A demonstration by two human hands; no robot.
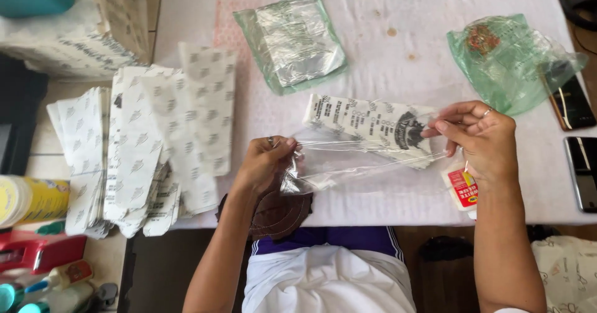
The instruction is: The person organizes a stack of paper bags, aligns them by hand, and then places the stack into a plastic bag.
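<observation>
My left hand [266, 162] pinches the left end of a clear plastic sleeve [364, 162], and my right hand [480, 140] pinches its right end, stretching it flat above the white table [385, 45]. A white printed card [373, 127] with black markings lies under or inside the sleeve; I cannot tell which. A dark brown leather piece [280, 212] sits at the table edge below my left hand. A small glue bottle [461, 191] with a red label rests under my right wrist.
Stacks of white printed cards [146, 148] spread at the left. A pack of clear sleeves [292, 39] lies at the top centre, a green plastic bag [507, 58] at the top right. Two phones [578, 132] sit at the right edge. Bottles and a red stapler [37, 251] stand at the lower left.
</observation>
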